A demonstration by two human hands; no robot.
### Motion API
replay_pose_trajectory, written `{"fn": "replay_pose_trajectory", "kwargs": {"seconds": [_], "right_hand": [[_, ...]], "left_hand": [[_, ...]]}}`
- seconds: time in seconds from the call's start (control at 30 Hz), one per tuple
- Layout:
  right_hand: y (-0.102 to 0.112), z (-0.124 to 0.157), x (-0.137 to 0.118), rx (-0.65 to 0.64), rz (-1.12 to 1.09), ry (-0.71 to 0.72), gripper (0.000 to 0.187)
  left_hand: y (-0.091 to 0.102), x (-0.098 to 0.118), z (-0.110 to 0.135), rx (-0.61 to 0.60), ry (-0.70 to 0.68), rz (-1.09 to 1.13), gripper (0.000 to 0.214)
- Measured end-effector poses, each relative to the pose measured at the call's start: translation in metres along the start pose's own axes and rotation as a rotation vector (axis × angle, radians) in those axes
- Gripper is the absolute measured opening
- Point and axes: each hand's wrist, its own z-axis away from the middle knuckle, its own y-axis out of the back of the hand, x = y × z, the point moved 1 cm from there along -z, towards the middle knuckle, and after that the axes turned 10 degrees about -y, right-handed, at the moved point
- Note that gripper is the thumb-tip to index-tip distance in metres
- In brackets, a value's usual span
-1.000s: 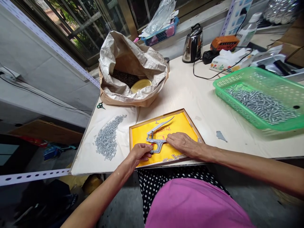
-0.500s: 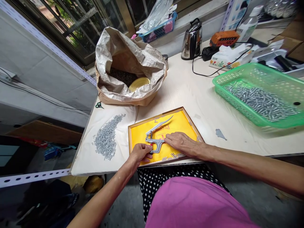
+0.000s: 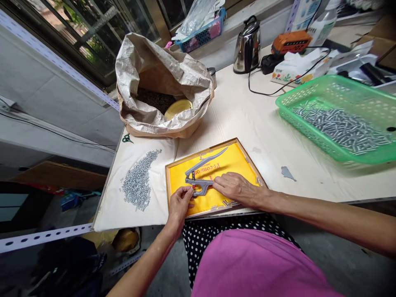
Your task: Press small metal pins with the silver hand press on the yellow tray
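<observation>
A grey metal plier-like hand press (image 3: 199, 173) lies on a yellow tray with a wooden rim (image 3: 244, 154) at the table's near edge. My left hand (image 3: 179, 202) pinches something small at the jaw of the press; what is in the fingers is too small to make out. My right hand (image 3: 236, 187) rests palm down on the tray, fingers lying on the lower handle of the press. A few small metal pieces (image 3: 227, 203) lie along the tray's near rim.
A heap of small silver parts (image 3: 137, 181) lies on white cloth left of the tray. A green basket (image 3: 287, 111) of similar parts sits at right. Behind stand an open paper sack (image 3: 161, 86), a kettle (image 3: 246, 43), cables and boxes. Small scissors (image 3: 126, 138) lie at the left edge.
My left hand has shifted slightly up to the press jaw. The press has tilted a little. The head camera has moved, so everything sits slightly higher and further left.
</observation>
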Motion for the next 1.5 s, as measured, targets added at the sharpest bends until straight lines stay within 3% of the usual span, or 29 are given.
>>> {"fn": "replay_pose_trajectory", "kwargs": {"seconds": [0.23,0.43,0.8,1.0,1.17,1.23,1.37,1.5], "right_hand": [[0.0,0.0,-0.002,-0.002,0.024,0.023,0.028],[-0.002,0.0,-0.002,-0.047,0.052,-0.013,0.028],[0.0,-0.005,0.006,-0.212,-0.055,-0.102,0.023],[0.0,-0.007,0.011,-0.295,-0.177,-0.151,0.017],[0.006,-0.01,0.017,-0.311,-0.138,-0.205,0.015],[0.01,-0.012,0.023,-0.238,-0.094,-0.233,0.027],[0.012,-0.018,0.037,-0.158,-0.024,-0.288,0.079],[0.009,-0.025,0.043,-0.182,-0.009,-0.302,0.088]], "left_hand": [[0.001,-0.002,-0.002,-0.023,0.017,0.007,0.05],[0.003,0.0,-0.005,-0.045,-0.179,-0.245,0.025],[-0.002,0.017,-0.021,-0.164,0.22,-0.062,0.014],[-0.002,0.024,-0.024,-0.21,0.286,-0.091,0.014],[-0.003,0.03,-0.024,-0.226,0.319,-0.116,0.013],[-0.003,0.031,-0.024,-0.24,0.325,-0.131,0.016],[-0.003,0.033,-0.026,-0.276,0.337,-0.16,0.019],[-0.003,0.035,-0.027,-0.27,0.347,-0.186,0.017]]}}
